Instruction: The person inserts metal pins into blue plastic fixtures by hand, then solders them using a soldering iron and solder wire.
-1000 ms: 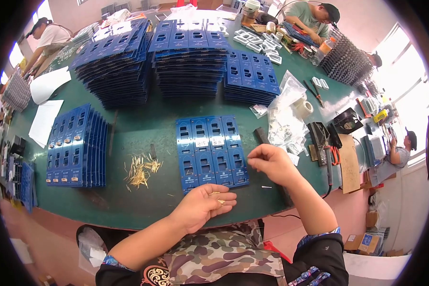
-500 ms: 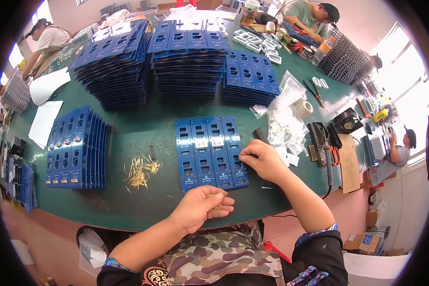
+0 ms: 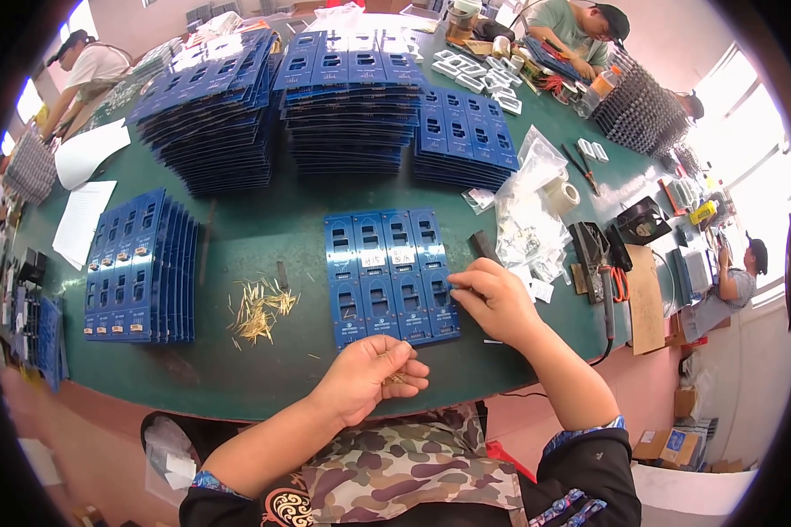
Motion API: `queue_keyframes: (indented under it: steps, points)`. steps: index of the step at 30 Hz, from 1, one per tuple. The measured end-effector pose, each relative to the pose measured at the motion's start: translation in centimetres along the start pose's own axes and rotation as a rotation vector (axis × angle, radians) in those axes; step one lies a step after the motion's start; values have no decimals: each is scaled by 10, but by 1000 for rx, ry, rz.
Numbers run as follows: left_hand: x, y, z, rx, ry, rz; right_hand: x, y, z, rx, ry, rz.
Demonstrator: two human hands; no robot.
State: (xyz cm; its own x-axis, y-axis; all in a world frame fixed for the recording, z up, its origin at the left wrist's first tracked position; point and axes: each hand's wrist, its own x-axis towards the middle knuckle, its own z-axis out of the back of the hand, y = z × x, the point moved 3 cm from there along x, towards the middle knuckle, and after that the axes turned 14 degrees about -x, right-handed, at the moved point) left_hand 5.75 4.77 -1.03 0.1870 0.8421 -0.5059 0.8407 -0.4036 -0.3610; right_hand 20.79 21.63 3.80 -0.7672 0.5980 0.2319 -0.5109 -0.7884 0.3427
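Observation:
A blue circuit board panel (image 3: 385, 277) with rows of rectangular cut-outs and white labels lies flat in front of me. My left hand (image 3: 369, 373) rests palm up at its near edge, fingers curled around several thin gold pins (image 3: 397, 379). At the panel's right edge, my right hand (image 3: 494, 306) has thumb and index finger pinched together; anything between them is too small to make out. A loose heap of gold pins (image 3: 260, 309) lies left of the panel, beside a small dark strip (image 3: 281, 274).
Blue panels stand upright in a row (image 3: 136, 272) at the left. Tall panel stacks (image 3: 211, 114) rise at the back. Right of the panel are a plastic bag (image 3: 526, 228), a soldering iron (image 3: 606, 303) and a black fan (image 3: 643, 221). Co-workers (image 3: 571, 35) sit around the table.
The view has shifted slightly. My right fingertips have moved a little up and right along the panel's right edge. My left hand still cradles the pins.

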Motion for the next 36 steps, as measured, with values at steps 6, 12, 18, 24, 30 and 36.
queue_keyframes:
  steps: [6, 12, 18, 24, 30, 36]
  points:
    - [1, 0, 2, -26, -24, -3, -6, 8, -2, -148, -54, 148]
    - [0, 0, 3, -102, 6, -10, -10, 32, 10, 141, -22, 117]
    - [2, 2, 0, -62, 64, 5, -16, 57, 5, 300, 102, 196]
    - [3, 5, -1, -46, 27, -14, -22, 62, -7, 223, 51, 237]
    - [1, 5, -2, -33, 3, -21, -14, 44, 1, 326, -45, 157]
    - [2, 3, 1, -30, 17, -25, 10, -13, 0, 172, 42, -169]
